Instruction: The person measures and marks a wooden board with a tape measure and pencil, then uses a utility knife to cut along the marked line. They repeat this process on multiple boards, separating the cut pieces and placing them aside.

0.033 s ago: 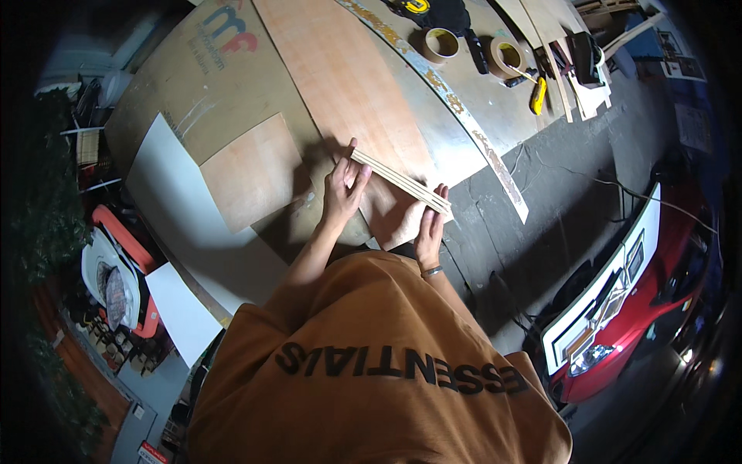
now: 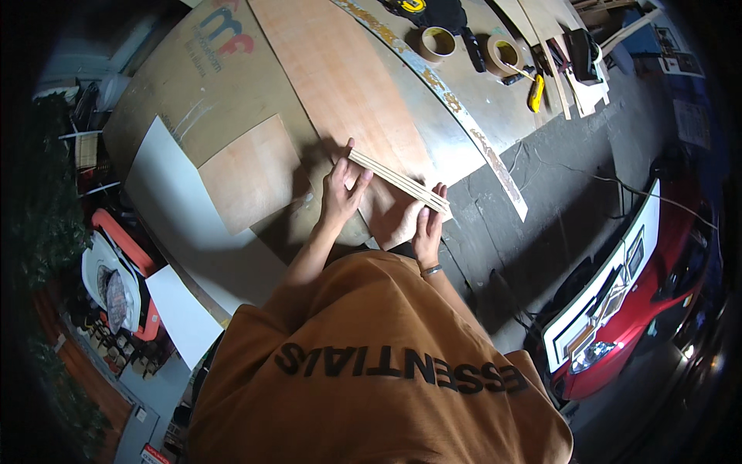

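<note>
Right now, in the head view, both hands hold a stack of thin wooden strips [image 2: 398,179] between them, over the near end of a long plywood panel [image 2: 340,77]. The fingers of the left hand [image 2: 340,192] grip its upper-left end, thumb on the near side; the fingers of the right hand [image 2: 427,232] close on its lower-right end, where the strips part slightly. The stack slants down to the right. A dark wristband [image 2: 431,270] circles the right wrist.

On the counter [image 2: 147,89], left of the panel, lie a squarish plywood piece [image 2: 249,174] and a large white sheet [image 2: 166,185], the piece overlapping the sheet. Right of the panel runs a long paint-worn strip [image 2: 448,97]. Beyond it are two tape rolls, one [image 2: 431,56] beside the other [image 2: 491,57], and a yellow utility knife [image 2: 536,94]. A red car [image 2: 618,359] stands off to the right.
</note>
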`<state>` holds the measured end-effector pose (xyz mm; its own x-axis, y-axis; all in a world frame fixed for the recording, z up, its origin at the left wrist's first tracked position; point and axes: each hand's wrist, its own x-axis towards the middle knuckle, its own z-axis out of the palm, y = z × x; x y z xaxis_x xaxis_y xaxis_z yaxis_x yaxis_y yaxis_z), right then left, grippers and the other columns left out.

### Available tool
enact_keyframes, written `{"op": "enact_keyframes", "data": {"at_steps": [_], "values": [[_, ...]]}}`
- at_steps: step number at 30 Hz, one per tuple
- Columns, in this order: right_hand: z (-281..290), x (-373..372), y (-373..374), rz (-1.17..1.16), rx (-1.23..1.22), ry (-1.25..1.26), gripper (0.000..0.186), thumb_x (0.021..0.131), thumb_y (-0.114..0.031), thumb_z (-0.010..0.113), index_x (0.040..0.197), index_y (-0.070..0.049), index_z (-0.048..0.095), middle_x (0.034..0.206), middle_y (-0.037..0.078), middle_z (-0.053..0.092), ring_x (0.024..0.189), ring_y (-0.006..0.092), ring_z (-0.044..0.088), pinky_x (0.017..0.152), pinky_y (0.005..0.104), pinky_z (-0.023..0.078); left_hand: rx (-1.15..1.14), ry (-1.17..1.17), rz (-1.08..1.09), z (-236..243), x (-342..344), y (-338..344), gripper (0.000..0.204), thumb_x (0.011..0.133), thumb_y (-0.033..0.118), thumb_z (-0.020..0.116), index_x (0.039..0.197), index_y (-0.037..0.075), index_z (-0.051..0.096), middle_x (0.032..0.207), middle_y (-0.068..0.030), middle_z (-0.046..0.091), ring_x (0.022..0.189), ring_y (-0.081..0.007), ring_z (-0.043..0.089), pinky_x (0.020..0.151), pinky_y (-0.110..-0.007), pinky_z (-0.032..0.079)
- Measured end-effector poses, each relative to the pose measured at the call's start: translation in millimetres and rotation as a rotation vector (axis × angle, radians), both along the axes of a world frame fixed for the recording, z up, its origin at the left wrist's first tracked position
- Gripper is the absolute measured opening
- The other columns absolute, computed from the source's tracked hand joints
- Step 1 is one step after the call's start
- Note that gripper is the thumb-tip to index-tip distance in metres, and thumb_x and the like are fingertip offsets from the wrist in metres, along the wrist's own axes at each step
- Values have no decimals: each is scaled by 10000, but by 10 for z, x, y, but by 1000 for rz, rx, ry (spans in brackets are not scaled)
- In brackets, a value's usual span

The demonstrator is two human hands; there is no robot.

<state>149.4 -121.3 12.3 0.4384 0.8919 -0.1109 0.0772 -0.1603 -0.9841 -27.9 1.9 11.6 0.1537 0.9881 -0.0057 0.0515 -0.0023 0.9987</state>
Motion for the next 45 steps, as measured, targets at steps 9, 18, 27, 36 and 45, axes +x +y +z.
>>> {"op": "enact_keyframes", "data": {"at_steps": [9, 18, 27, 36, 45], "values": [[40, 337, 115, 77, -57, -519, 268, 970, -88, 648, 1219, 8, 616, 1214, 192, 698, 1102, 353, 687, 936, 406, 540, 278, 453, -204, -81, -308, 360, 512, 867, -37, 692, 1347, 21, 524, 1377, -161, 614, 1267, -360, 592, 1040, -404, 497], [-176, 95, 192, -77, 8, -97, 367, 1099, -200, 446, 1399, 8, 491, 1346, 162, 610, 1275, 240, 566, 1092, 353, 423, 314, 383, -201, -69, -228, 361, 458, 908, 13, 685, 1336, 17, 522, 1418, -160, 587, 1265, -369, 592, 992, -409, 529], [-205, 180, 295, -213, -184, 536, 291, 1071, -279, 454, 1072, -50, 633, 913, 70, 637, 846, 186, 586, 781, 355, 489, -64, 323, -221, -348, -355, 499, 451, 950, 125, 706, 1356, -6, 561, 1299, -160, 642, 1216, -267, 598, 1059, -384, 452], [1000, 731, -62, 145, 9, -76, 432, 1070, -456, 465, 1145, -31, 497, 1015, 219, 558, 999, 414, 578, 876, 462, 470, -182, -241, -509, 311, -136, 362, 681, 937, 93, 568, 1544, -26, 284, 1527, -188, 400, 1386, -291, 419, 1159, -450, 336], [1065, 1282, -856, -186, 46, -12, 358, 1062, -352, 508, 1204, -24, 492, 1000, 269, 621, 924, 462, 625, 808, 469, 505, -330, -159, -434, 516, 982, -498, 693, 982, 204, 630, 1555, 16, 288, 1504, -178, 427, 1350, -287, 459, 1132, -445, 385]]}}
